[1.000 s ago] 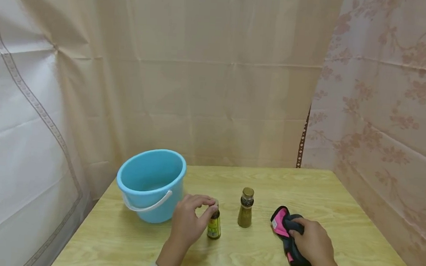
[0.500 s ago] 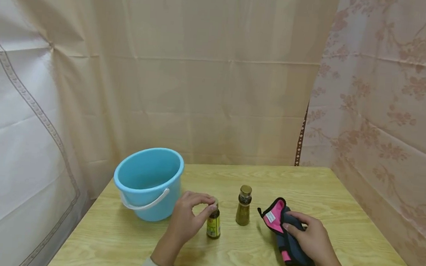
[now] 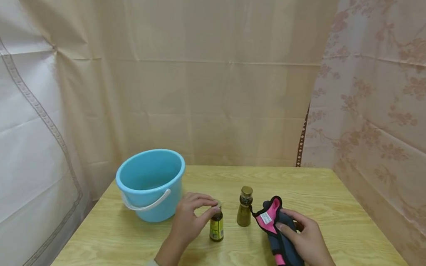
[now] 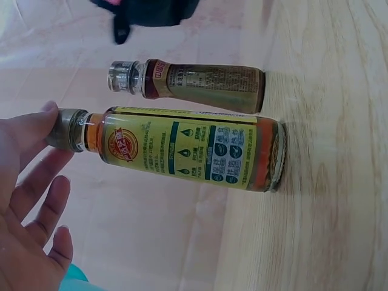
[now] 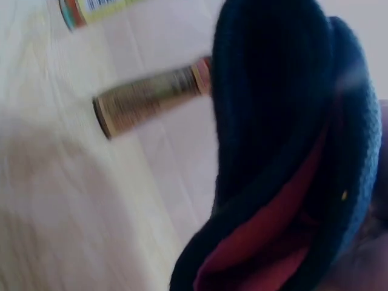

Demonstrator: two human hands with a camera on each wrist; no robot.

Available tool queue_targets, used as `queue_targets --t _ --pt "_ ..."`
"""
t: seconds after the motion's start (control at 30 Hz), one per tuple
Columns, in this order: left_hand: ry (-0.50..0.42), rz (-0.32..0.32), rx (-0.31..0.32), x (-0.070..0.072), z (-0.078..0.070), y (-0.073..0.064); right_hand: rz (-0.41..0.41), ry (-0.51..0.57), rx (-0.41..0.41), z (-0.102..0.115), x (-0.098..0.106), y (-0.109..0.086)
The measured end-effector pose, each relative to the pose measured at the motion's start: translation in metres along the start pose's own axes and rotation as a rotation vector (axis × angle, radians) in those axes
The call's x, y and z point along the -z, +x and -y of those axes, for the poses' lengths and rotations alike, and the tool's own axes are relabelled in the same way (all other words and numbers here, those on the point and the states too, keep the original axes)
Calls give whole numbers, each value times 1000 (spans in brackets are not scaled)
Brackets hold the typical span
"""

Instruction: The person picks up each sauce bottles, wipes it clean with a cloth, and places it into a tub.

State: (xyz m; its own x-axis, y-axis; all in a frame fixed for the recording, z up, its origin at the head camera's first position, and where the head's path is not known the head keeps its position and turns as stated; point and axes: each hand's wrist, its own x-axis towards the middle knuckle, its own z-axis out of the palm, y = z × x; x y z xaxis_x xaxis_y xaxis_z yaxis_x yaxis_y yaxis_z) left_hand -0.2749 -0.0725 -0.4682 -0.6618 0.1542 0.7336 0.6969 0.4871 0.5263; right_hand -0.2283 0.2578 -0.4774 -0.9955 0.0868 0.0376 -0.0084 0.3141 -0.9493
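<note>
In the head view my left hand [image 3: 188, 218] pinches the cap of a small sauce bottle [image 3: 216, 228] with thumb and forefinger. Its yellow label [image 4: 182, 148] faces the left wrist camera, and the bottle is upright at the table surface. A second, brownish glass bottle [image 3: 244, 215] with a gold-coloured cap stands just right of it, untouched. My right hand [image 3: 307, 236] grips a folded dark-grey fabric piece [image 3: 289, 248] with pink lining, black edging, a white tag and a small loop. Held above the table, it fills much of the right wrist view, where that hand is mostly hidden.
A light-blue bucket [image 3: 173, 196] with a white handle stands at the left of the wooden table [image 3: 348, 227]. Beige curtain cloth [image 3: 216, 87] hangs behind the table, with flowered cloth [image 3: 398, 122] along the right.
My right hand has raised the fabric piece and brought it left, beside the second bottle, turning its pink lining more into view. My left hand keeps its pinch on the sauce bottle's cap.
</note>
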Motion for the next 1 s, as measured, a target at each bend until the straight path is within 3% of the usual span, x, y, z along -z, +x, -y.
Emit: queue_targets --t 0.3,0.5,0.73,1.0 --pt "5 37 35 -2 -1 -1 48 98 106 13 -40 -6" --pt "-10 24 10 -1 3 -1 75 118 167 22 -64 -5" --pt "-21 -3 -20 1 5 -3 82 164 191 27 -78 -3" --pt "-46 6 10 0 4 -2 72 194 202 30 -90 2"
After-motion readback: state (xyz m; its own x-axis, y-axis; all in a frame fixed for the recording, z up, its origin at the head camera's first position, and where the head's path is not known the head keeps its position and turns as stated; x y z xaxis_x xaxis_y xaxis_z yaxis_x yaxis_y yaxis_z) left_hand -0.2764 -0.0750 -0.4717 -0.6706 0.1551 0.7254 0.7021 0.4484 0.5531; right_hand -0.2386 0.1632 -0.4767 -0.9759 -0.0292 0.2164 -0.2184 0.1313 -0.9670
